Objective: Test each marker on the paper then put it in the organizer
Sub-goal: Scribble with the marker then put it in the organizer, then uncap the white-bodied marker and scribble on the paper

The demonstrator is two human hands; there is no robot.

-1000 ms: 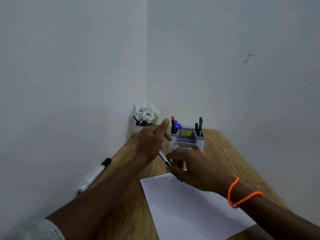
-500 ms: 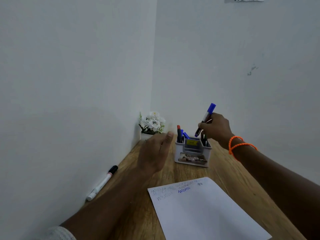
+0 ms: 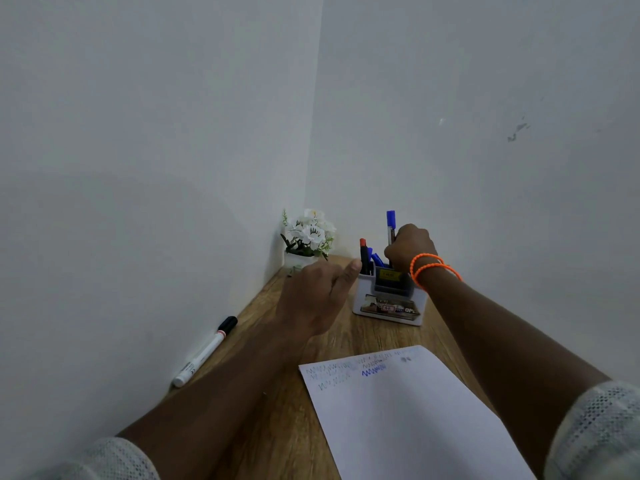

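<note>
right hand [image 3: 410, 247], just right of frame centre, fingers curled round the slim blue-capped marker [image 3: 390, 225], cap up, barrel now upright and lower end down among the pens at the back right of the white plastic desk organizer [image 3: 389, 299]. half a second back: same marker tilted and held above the organizer; a second back: low over the sheet, between both hands. so: testing of this one done, marker going into its compartment, grip not yet let go. whether the tip sits on the bottom cannot be told, hidden behind the knuckles. orange beaded bracelet [image 3: 429, 266] looped twice at that wrist.

left hand [image 3: 318, 296], centre of frame, now nearer the organizer's left side than before, hanging over the wooden desk [image 3: 381, 337], fingers loosely spread, thumb towards the organizer, holding nothing.

marker itself: blue cap, dark thin barrel, only the upper part showing above the fist. beside it in the organizer's left compartment a red-capped marker [image 3: 363, 252] and blue ones [image 3: 376, 259]; a yellow label on the middle section.

lower centre: white sheet of paper [image 3: 415, 417], zigzag test scribbles along its far edge, freshest-looking one blue [image 3: 373, 370].

left edge of the desk, against the wall: white marker with black cap [image 3: 206, 351], lying flat, well apart from both hands, seemingly the only one left to test.

upper centre corner: small pot of white artificial flowers [image 3: 308, 237].
</note>
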